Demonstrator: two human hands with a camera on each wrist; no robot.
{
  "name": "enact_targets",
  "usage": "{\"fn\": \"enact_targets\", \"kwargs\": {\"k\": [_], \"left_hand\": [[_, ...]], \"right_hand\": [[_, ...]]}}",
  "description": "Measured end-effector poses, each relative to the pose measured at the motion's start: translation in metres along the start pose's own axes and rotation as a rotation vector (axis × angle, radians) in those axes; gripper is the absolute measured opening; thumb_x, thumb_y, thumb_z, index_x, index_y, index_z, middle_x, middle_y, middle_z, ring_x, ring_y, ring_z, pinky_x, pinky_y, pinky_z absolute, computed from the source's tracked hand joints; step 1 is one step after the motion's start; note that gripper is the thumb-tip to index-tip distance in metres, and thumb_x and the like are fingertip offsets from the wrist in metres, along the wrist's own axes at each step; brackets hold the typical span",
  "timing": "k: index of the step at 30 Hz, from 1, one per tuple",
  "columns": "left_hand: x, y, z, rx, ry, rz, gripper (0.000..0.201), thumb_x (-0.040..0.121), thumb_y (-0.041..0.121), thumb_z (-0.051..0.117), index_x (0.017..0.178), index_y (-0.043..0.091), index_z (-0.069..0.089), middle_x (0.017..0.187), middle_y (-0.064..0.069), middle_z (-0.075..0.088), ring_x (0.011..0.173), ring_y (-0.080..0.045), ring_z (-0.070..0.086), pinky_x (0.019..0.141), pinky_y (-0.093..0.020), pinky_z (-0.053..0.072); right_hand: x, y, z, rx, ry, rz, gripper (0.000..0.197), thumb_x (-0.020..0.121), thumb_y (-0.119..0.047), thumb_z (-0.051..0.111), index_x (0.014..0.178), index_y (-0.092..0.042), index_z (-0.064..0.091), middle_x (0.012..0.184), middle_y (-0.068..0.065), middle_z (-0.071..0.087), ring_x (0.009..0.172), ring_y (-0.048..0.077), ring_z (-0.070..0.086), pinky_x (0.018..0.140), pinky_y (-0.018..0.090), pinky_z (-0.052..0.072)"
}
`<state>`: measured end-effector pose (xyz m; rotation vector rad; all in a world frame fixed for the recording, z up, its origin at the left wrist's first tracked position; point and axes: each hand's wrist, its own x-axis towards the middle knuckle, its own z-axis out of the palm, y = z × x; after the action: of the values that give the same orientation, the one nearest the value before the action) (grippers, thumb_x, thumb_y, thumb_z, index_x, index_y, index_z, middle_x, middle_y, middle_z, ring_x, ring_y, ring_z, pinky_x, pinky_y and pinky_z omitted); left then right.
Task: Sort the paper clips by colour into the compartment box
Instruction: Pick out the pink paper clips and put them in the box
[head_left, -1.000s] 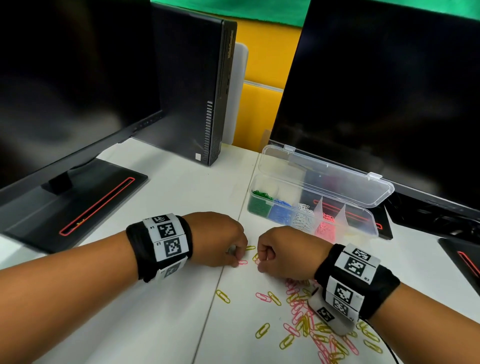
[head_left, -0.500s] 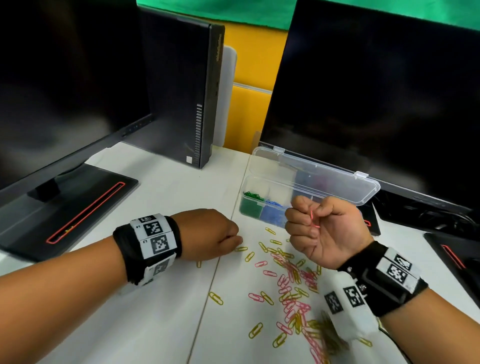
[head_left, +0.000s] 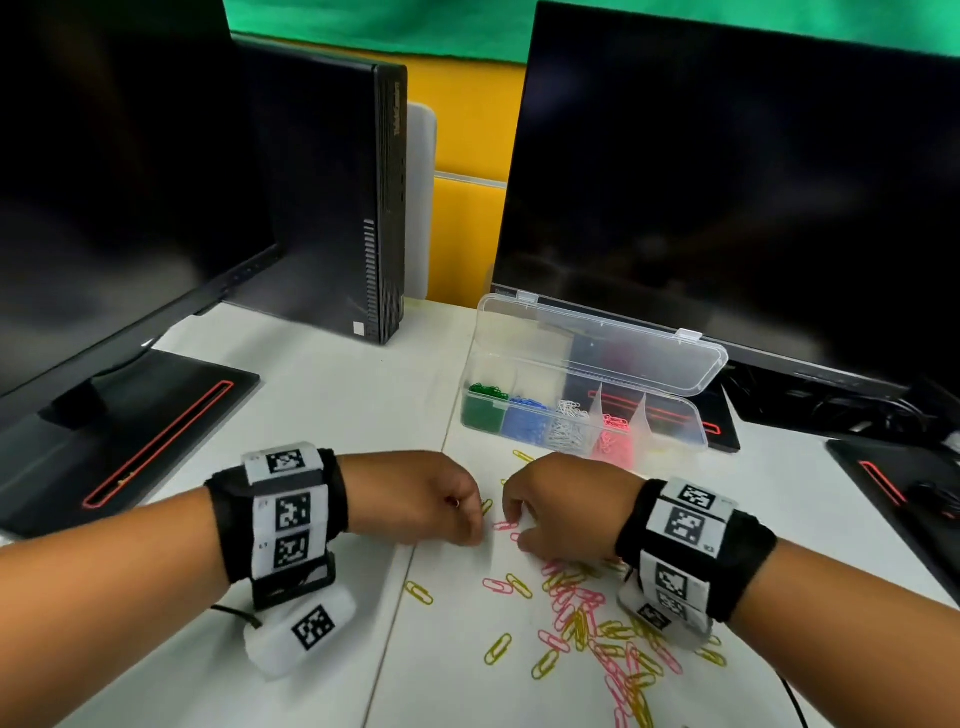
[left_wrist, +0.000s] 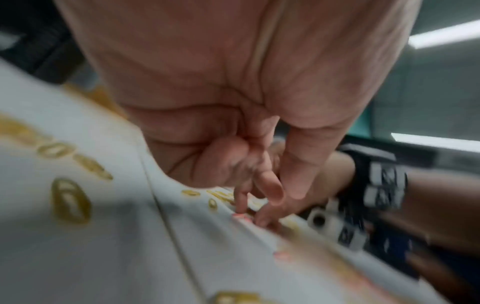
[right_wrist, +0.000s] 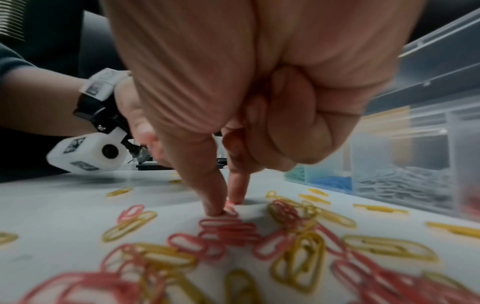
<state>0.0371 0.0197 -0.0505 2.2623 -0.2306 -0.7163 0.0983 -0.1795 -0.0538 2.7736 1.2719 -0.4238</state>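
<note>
The clear compartment box (head_left: 675, 436) stands open at the back, with green, blue, white and pink clips in separate compartments. Pink and yellow paper clips (head_left: 587, 618) lie scattered on the white table. My right hand (head_left: 561, 509) is down on the table. Its thumb and index finger pinch a pink clip (right_wrist: 230, 206) at the near edge of the pile. My left hand (head_left: 415, 499) is curled just to the left. Its fingertips (left_wrist: 240, 207) are closed on another pink clip (left_wrist: 239, 215) lying on the table; that view is blurred.
Two dark monitors (head_left: 727, 182) and a black computer case (head_left: 332, 208) stand behind the box. Black monitor bases (head_left: 130, 441) lie to the left and far right. The box lid (head_left: 597, 348) leans back against the right monitor. A table seam (head_left: 405, 571) runs under my left hand.
My right hand held a pink clip up near the box, then came back down to the pile and now pinches a clip on the table. My left hand stayed low, shifting slightly right.
</note>
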Motion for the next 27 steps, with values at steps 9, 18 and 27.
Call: {"fn": "enact_targets", "kwargs": {"k": [9,18,27], "left_hand": [[0.012,0.017,0.044,0.834,0.146,0.198,0.027,0.096,0.042,0.057,0.109,0.021,0.068,0.108,0.004,0.062,0.094,-0.020,0.061,0.079,-0.031,0.051],[0.012,0.012,0.044,0.912,0.096,0.193,0.022,0.096,0.030,0.046,0.109,0.017,0.058,0.102,-0.003,0.058,0.087,-0.026,0.060,0.074,-0.034,0.052],[0.040,0.043,-0.011,0.398,0.227,0.029,0.039,0.104,0.036,0.043,0.074,0.012,0.050,0.073,-0.005,0.048,0.068,-0.016,0.044,0.064,-0.030,0.038]], "right_hand": [[0.015,-0.012,0.003,-0.040,-0.084,-0.014,0.027,0.089,-0.034,0.066,0.095,-0.008,0.070,0.090,0.011,0.068,0.082,0.027,0.065,0.067,0.030,0.049],[-0.003,0.073,-0.056,0.174,0.198,0.402,0.023,0.088,-0.022,0.064,0.068,-0.022,0.053,0.075,-0.002,0.059,0.065,0.015,0.053,0.053,0.026,0.035],[0.014,0.114,-0.062,0.413,0.206,0.539,0.029,0.091,-0.022,0.058,0.071,-0.005,0.069,0.076,0.010,0.072,0.074,0.028,0.070,0.072,0.036,0.059]]}}
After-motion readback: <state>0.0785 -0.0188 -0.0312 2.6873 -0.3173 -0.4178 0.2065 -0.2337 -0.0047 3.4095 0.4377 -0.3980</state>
